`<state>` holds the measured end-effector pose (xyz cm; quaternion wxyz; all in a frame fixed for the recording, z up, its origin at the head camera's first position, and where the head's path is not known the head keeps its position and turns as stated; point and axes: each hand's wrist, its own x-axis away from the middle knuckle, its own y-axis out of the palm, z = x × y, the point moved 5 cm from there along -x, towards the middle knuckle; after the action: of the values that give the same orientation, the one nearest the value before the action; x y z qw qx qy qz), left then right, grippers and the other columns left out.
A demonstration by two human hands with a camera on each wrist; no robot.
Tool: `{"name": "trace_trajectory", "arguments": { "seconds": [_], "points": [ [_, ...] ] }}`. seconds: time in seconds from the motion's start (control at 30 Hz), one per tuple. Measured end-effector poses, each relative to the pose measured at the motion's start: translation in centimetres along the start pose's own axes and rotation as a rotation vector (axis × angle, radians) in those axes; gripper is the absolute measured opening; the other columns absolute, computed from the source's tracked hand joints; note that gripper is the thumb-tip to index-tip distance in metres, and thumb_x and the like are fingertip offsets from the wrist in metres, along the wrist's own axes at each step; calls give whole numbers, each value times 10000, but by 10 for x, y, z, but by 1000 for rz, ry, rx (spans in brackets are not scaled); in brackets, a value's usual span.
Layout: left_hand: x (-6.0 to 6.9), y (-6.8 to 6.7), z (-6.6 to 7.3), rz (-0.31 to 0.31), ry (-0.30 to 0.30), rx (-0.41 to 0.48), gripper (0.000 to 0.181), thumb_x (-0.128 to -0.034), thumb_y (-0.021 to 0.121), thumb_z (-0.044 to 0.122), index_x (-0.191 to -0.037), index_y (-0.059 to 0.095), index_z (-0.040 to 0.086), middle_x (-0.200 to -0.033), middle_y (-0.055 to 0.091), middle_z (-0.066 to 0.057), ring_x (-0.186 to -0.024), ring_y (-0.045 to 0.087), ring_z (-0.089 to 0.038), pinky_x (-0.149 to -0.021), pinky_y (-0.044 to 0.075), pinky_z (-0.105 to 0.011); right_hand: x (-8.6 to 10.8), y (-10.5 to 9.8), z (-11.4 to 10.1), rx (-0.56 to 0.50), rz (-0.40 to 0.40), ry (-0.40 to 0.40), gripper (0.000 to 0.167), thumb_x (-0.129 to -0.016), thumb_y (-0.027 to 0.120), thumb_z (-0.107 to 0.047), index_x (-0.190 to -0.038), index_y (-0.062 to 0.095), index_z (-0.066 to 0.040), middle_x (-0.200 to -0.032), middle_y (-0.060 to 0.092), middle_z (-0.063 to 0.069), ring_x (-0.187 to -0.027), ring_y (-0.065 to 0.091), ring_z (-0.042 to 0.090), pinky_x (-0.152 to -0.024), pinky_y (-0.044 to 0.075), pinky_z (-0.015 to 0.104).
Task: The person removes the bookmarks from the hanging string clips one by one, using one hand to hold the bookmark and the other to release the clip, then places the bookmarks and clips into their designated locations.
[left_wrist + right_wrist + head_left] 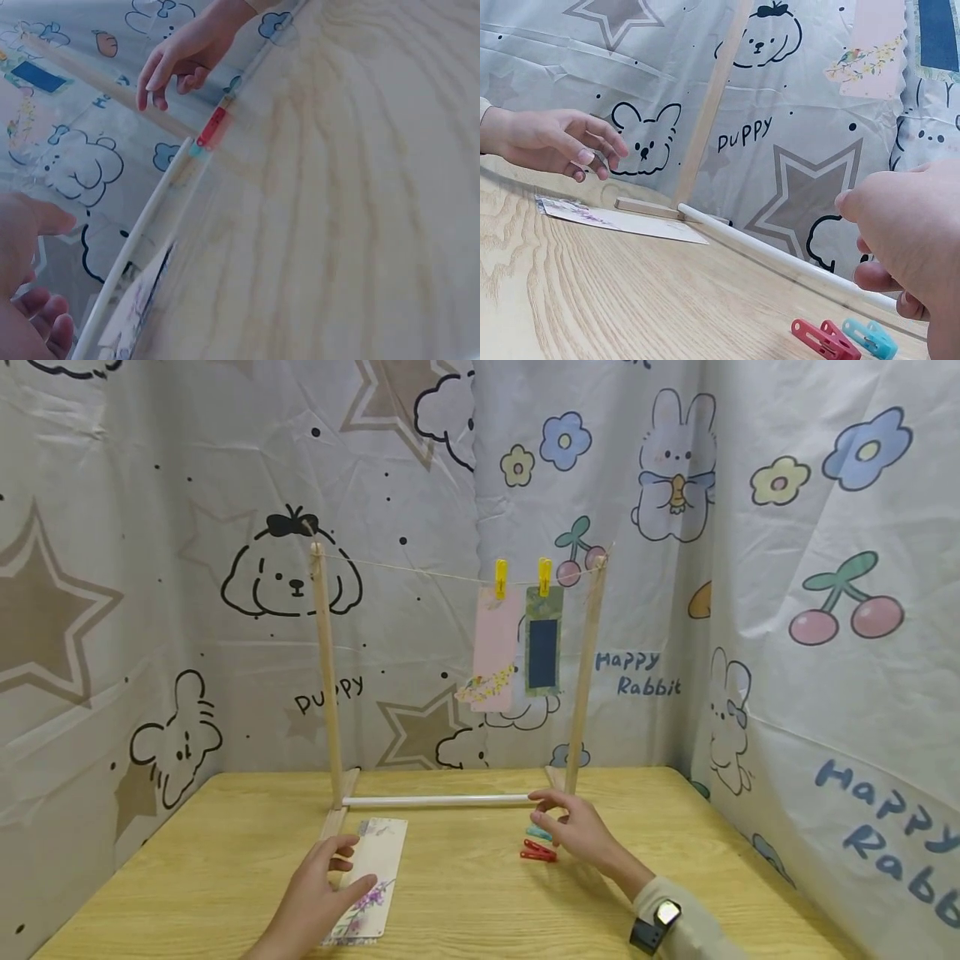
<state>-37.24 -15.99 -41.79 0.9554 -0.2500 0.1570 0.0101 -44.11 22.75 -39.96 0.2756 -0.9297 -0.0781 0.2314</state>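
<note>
My left hand (318, 885) hovers over flower-printed paper cards (386, 852) on the table, its fingers loosely bent and holding nothing. An edge of another card peeks out from beneath the top one. Close above a red clothespin (825, 341) and a teal clothespin (871, 339) is my right hand (585, 833), thumb and fingers apart. In the right wrist view the pegs lie on the wood below that hand. A pink card (495, 627) and a green-and-navy card (543, 652) hang from a string (405, 567), held by yellow clothespins (501, 578).
Two wooden posts (327, 677) carry the string; a white rod (442, 801) joins them low down, just beyond the hands. Printed cloth (420, 485) encloses the back and sides of the wooden table (465, 893). On the right wrist is a black watch (654, 928).
</note>
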Motion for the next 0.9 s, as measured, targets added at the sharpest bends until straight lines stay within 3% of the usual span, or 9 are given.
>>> {"name": "trace_trajectory", "arguments": {
  "seconds": [0.1, 0.3, 0.47, 0.63, 0.9],
  "points": [
    [-4, 3, 6, 13, 29, 18, 580, -895, 836, 187, -1380, 568, 19, -1316, 570, -138, -1064, 549, -236, -761, 497, -301, -2, -2, -3, -5, 7, -2, 343, -1029, 681, -233, -1337, 656, -84, -1113, 656, 89, -607, 615, 384, -565, 530, 339],
    [-13, 9, 18, 18, 74, 21, 542, -894, 839, 191, -1343, 589, 20, -1287, 592, -98, -1059, 567, -236, -762, 494, -303, -6, -10, -12, -38, 42, 4, 354, -1039, 664, -202, -1357, 637, -48, -1121, 649, 107, -626, 621, 265, -572, 521, 330],
    [-24, 11, 27, 34, 129, 15, 540, -890, 844, 183, -1339, 592, 20, -1214, 610, -66, -1055, 577, -218, -766, 493, -298, -10, -18, -18, -70, 70, 13, 373, -1041, 660, -194, -1383, 624, -48, -1157, 639, 117, -647, 622, 299, -603, 517, 319],
    [-31, 10, 34, 44, 182, 15, 558, -894, 838, 167, -1354, 574, -5, -1202, 602, -90, -1052, 589, -241, -754, 491, -300, -15, -24, -24, -61, 68, 16, 361, -1034, 675, -221, -1363, 644, -75, -1144, 640, 117, -607, 583, 254, -619, 518, 303],
    [-38, 8, 41, 50, 199, 37, 540, -899, 832, 167, -1355, 584, 17, -1189, 602, -86, -1070, 568, -257, -764, 489, -295, -23, -30, -34, -45, 83, -16, 350, -1038, 668, -214, -1349, 646, -57, -1156, 651, 136, -620, 591, 265, -622, 527, 308]
  ]
}}
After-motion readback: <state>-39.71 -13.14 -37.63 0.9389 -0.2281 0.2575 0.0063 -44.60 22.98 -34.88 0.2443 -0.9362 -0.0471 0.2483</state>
